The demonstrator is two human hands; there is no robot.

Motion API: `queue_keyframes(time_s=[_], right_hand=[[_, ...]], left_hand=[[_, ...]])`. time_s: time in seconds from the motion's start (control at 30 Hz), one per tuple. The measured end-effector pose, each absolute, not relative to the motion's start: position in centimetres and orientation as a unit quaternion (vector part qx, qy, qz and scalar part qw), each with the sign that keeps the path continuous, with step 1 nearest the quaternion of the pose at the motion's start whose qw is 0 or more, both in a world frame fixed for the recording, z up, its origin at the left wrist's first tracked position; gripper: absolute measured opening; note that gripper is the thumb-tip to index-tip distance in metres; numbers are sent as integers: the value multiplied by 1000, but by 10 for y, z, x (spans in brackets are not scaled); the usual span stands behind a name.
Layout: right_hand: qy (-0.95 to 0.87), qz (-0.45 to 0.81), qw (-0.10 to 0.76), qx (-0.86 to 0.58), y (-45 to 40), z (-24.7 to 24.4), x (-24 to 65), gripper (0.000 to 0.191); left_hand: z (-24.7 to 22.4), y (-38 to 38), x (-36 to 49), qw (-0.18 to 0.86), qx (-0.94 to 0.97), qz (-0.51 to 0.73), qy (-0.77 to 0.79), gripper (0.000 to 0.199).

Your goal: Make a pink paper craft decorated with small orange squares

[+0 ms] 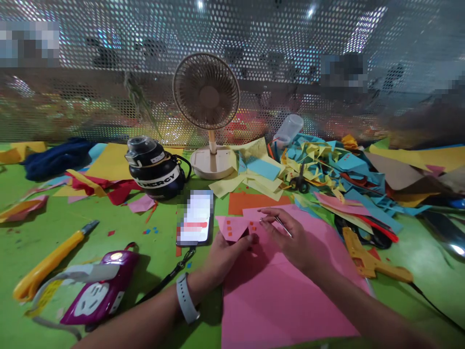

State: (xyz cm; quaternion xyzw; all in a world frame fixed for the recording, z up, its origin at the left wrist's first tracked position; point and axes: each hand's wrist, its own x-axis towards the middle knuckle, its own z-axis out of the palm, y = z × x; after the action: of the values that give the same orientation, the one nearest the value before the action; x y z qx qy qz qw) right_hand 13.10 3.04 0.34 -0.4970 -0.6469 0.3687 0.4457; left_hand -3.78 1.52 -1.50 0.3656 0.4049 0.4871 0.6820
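Note:
A small folded pink paper piece (234, 228) with little orange squares on it is held by my left hand (227, 252), thumb in front. Just to its right, my right hand (290, 235) is closed around a thin metal tool (282, 226), which looks like tweezers, near the piece's right edge. Under both hands lies a large pink sheet (279, 305), with an orange sheet (241, 202) partly beneath its far edge. A phone (195, 217) with a lit screen lies left of the folded piece.
A fan (207, 92) and a dark bottle (156, 169) stand at the back. Paper scraps (308, 155) and scissors (300, 182) lie behind the pink sheet. At right is a yellow glue gun (378, 264); at left, a yellow cutter (51, 264) and purple device (103, 286).

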Motion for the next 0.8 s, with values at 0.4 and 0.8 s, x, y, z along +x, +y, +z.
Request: queue_keyframes(time_s=[0.4,0.8], right_hand=[[-695,291,477,-452,26,-7,128,21],[-742,231,473,-415,24,-11,129,19]], left_hand=[[-21,18,-40,646,393,503,419,27],[-19,17,-39,647,401,494,421,29]])
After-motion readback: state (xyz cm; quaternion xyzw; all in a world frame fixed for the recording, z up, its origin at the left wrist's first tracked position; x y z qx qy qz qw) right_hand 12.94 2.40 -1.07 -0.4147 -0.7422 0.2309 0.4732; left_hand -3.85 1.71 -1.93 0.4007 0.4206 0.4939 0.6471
